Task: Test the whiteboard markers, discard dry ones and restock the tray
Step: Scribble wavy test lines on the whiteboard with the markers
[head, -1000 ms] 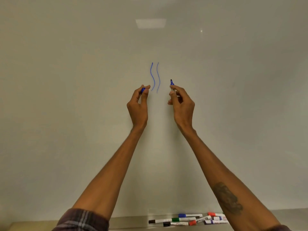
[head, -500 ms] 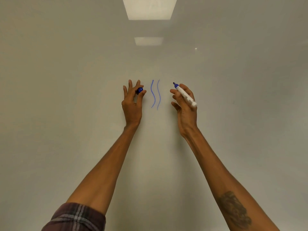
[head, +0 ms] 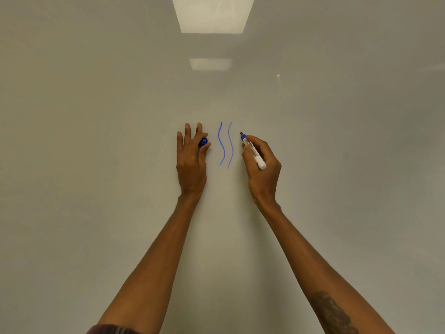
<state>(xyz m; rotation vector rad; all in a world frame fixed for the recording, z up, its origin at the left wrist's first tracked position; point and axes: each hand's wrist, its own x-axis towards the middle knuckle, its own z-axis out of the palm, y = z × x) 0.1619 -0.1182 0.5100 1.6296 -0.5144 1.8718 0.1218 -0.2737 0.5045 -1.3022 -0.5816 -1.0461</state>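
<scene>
My left hand (head: pixel 191 160) lay up against the whiteboard (head: pixel 96 145) with most of its fingers straight and spread. The blue cap (head: pixel 203 142) was pinched between my thumb and forefinger, its round end facing me. Just to the right of it stood two wavy blue lines (head: pixel 225 144), side by side and apart from both hands. They were thin but unbroken from top to bottom, the right one a shade paler.

Right of the lines, my right hand (head: pixel 262 167) was curled round the marker (head: pixel 253 151) in a writing grip. Its white barrel slanted across my fingers, the blunt end toward my wrist. The blue tip pointed up and left, close to the board. I could not tell whether the tip touched the surface.

I judged that I was in the testing step, with this marker's trial strokes already on the board. The ink looked wet enough to keep, so the next move seemed to call for bringing cap and tip together. The cap would need lining up squarely and pressing home before the marker went back. The tray was out of view below. Two pale light panels (head: pixel 213 14) were reflected high on the board.
</scene>
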